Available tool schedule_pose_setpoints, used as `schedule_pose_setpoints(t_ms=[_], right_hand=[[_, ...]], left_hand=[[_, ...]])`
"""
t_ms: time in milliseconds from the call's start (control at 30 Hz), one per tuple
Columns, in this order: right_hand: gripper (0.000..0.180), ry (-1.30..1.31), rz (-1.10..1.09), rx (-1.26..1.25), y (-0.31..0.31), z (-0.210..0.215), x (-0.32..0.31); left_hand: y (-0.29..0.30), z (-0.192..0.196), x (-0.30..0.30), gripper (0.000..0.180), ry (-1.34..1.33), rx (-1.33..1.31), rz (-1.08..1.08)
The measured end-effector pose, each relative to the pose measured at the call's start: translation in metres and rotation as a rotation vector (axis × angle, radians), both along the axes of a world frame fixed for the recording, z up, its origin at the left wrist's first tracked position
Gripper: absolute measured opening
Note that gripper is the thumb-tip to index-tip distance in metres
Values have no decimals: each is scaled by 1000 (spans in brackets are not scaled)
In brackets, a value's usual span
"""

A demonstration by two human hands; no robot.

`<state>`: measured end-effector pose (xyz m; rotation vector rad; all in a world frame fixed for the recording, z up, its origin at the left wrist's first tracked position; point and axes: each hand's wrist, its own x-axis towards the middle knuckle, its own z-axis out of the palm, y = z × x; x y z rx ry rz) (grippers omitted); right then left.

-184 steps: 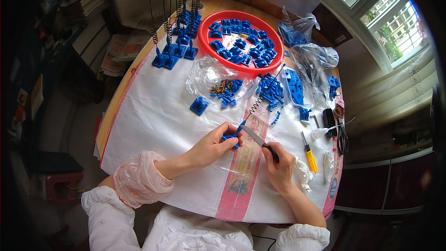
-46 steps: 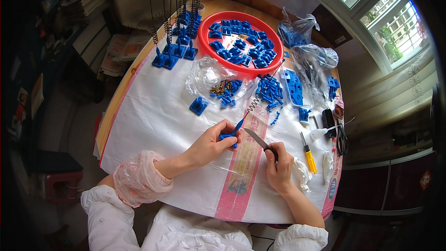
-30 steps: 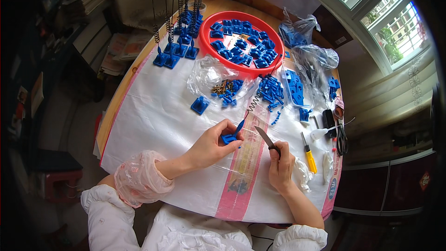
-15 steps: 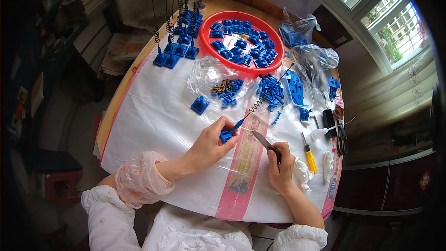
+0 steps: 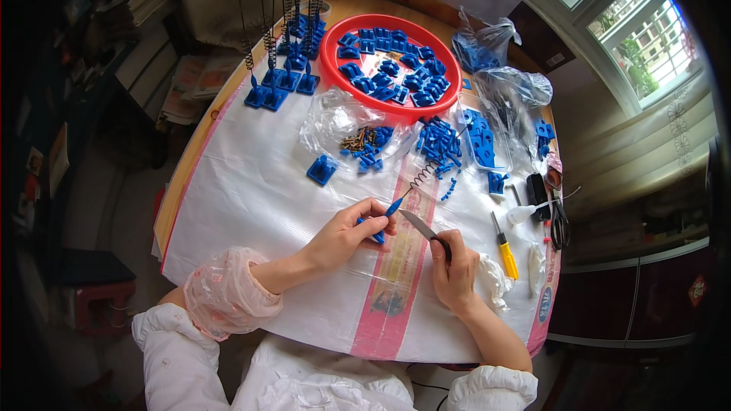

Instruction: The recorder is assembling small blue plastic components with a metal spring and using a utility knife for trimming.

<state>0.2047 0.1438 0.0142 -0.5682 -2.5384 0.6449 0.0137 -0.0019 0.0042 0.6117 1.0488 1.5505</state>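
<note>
My left hand (image 5: 352,233) is closed round a blue plastic base with a spring rod (image 5: 394,206). The rod's black coil points up and away, across a heap of small blue pegs (image 5: 439,142). Gripped in my right hand (image 5: 454,272) is a knife (image 5: 422,227) with a dark handle, its blade tip close to the blue stem of the rod. Fingers hide much of the base. A single blue base (image 5: 321,170) sits on the cloth beyond my left hand.
A red round tray (image 5: 329,68) holds several blue parts. Finished-looking spring rods (image 5: 272,95) stand at the back left. Clear plastic bags (image 5: 327,123) lie around screws. To the right are a clear box (image 5: 484,141), a yellow-handled screwdriver (image 5: 508,257), a white bottle (image 5: 520,214) and scissors (image 5: 560,226).
My left hand has turned the blue base so that less of it shows. The knife has shifted left and nearer to the blue stem.
</note>
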Motion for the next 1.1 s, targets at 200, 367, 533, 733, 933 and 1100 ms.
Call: schedule_pose_setpoints(t_ms=[200,367,533,733,933,1100], right_hand=[[4,10,21,-2,-2,3,-4],[2,3,13,-26,-3,1,-5],[4,166,80,-27,5,3,-9],[4,132,64,-75,-3,22,-3],[6,3,81,-65,-9,39,-20],[10,57,107,2,-11,25,-42]], left_hand=[[1,-5,1,18,89,30,-11],[2,-7,4,17,134,49,16],[1,-6,4,18,177,26,-5],[0,-8,5,18,181,34,-15],[-1,-10,4,19,6,69,-16],[3,-10,5,19,29,60,-4]])
